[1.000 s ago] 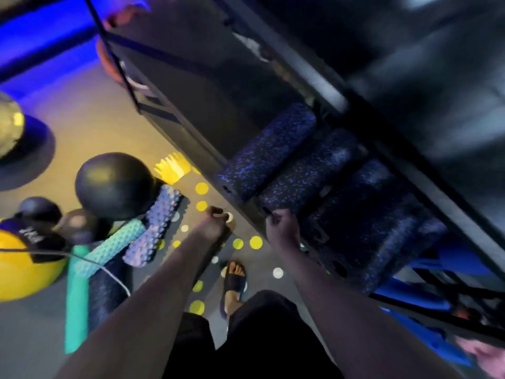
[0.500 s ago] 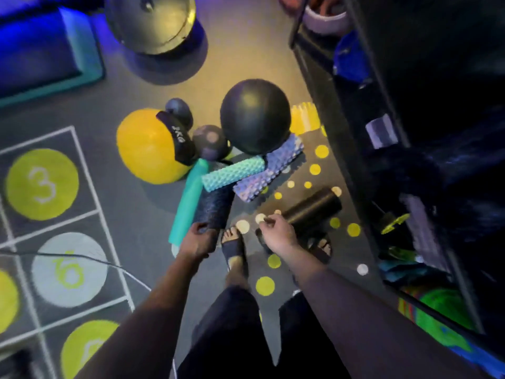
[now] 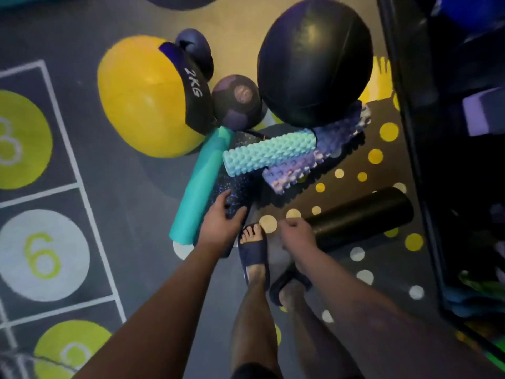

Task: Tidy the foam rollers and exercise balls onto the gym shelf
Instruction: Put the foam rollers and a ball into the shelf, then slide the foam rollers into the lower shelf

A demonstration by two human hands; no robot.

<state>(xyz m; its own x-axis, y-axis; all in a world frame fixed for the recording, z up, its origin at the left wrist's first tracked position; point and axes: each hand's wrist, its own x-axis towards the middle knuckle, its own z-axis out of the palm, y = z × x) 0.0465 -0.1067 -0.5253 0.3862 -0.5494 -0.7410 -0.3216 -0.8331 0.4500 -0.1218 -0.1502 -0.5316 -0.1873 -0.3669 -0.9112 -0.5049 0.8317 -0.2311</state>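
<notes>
A pile lies on the floor: a yellow 2 kg ball (image 3: pixel 142 97), a big black ball (image 3: pixel 314 61), two small dark balls (image 3: pixel 236 102) (image 3: pixel 194 50), a smooth teal roller (image 3: pixel 202 184), a mint knobbly roller (image 3: pixel 270 151) and a purple knobbly roller (image 3: pixel 314 165). My left hand (image 3: pixel 221 222) grips the near end of a dark speckled roller (image 3: pixel 237 184) that runs under the pile. My right hand (image 3: pixel 296 233) is curled at the near end of a black roller (image 3: pixel 360 217), which lies apart beside the shelf (image 3: pixel 410 132).
The dark shelf frame runs down the right edge, with a purple block (image 3: pixel 483 110) and green and blue items on its lower levels. My sandalled feet (image 3: pixel 254 253) stand between my hands. Numbered floor circles (image 3: pixel 41 255) lie to the left.
My view swung from the shelf's speckled rollers down to the floor pile. Both hands dropped to the floor rollers; the left now wraps the speckled roller's end and the camera is closer.
</notes>
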